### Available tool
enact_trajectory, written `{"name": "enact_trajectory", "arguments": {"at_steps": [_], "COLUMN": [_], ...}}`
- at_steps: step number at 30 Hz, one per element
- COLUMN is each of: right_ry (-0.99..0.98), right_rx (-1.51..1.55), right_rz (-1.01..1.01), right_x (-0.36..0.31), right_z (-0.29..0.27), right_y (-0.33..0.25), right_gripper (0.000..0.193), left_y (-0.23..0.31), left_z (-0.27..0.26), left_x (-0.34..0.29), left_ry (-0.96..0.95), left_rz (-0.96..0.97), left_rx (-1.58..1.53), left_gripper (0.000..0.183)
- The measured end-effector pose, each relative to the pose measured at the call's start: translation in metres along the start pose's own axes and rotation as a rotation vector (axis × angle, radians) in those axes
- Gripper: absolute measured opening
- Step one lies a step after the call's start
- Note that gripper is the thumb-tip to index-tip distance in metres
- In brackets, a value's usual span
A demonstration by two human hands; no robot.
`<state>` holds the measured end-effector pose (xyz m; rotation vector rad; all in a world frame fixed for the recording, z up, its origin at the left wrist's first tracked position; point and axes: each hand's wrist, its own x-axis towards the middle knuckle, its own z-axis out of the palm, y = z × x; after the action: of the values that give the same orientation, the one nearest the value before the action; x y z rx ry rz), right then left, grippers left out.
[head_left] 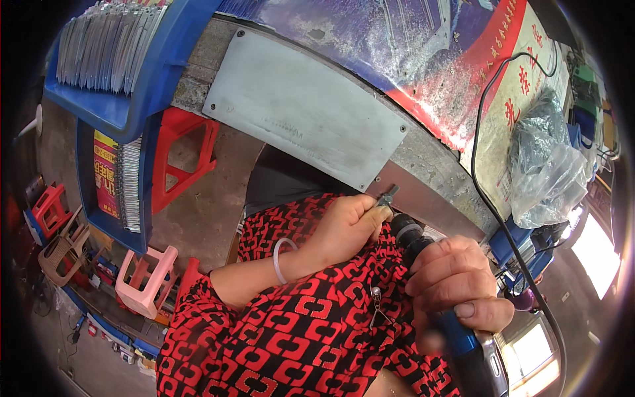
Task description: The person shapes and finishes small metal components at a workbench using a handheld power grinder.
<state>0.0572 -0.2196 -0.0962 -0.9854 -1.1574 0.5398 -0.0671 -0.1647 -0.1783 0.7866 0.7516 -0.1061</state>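
My left hand (pixel 349 226) is closed in a pinch, thumb and fingers pressed on a small grey metal part (pixel 389 196). Its exact kind is too small to tell. My right hand (pixel 456 281) is wrapped round a black and blue power screwdriver (pixel 411 237). The tool's black front end points toward the pinched part, close to my left fingertips. Whether the two touch, I cannot make out. Both hands are over my lap, just before the table's near edge. A pale bangle (pixel 280 261) circles my left wrist.
A grey metal plate (pixel 301 106) is fixed along the table edge. Farther back lies a printed sheet (pixel 370 40). Plastic bags (pixel 546 165) and a black cable (pixel 477 149) are at right. Blue bins (pixel 149 86) hold thin stacked pieces at left, near a red stool (pixel 162 178).
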Motion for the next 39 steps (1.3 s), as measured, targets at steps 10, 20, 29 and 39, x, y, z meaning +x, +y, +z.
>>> {"name": "enact_trajectory", "arguments": {"at_steps": [10, 20, 29, 39], "right_ry": [0.012, -0.042, -0.063, -0.076], "right_rx": [-0.157, -0.147, -0.162, -0.124], "right_rz": [-0.083, -0.083, -0.021, -0.026], "right_x": [-0.011, -0.013, -0.009, -0.006], "right_z": [-0.005, -0.013, -0.009, -0.011], "right_y": [-0.003, -0.004, -0.005, -0.002], "right_gripper": [0.050, 0.051, 0.044, 0.044], "left_y": [0.000, 0.003, 0.002, -0.003], "left_z": [-0.001, 0.003, 0.001, 0.001], "left_x": [-0.002, 0.000, 0.000, 0.000], "left_ry": [0.003, 0.003, 0.026, 0.009], "left_rz": [-0.029, -0.040, -0.036, -0.030], "left_rx": [-0.063, -0.037, -0.028, -0.040], "left_gripper": [0.023, 0.024, 0.025, 0.025]}}
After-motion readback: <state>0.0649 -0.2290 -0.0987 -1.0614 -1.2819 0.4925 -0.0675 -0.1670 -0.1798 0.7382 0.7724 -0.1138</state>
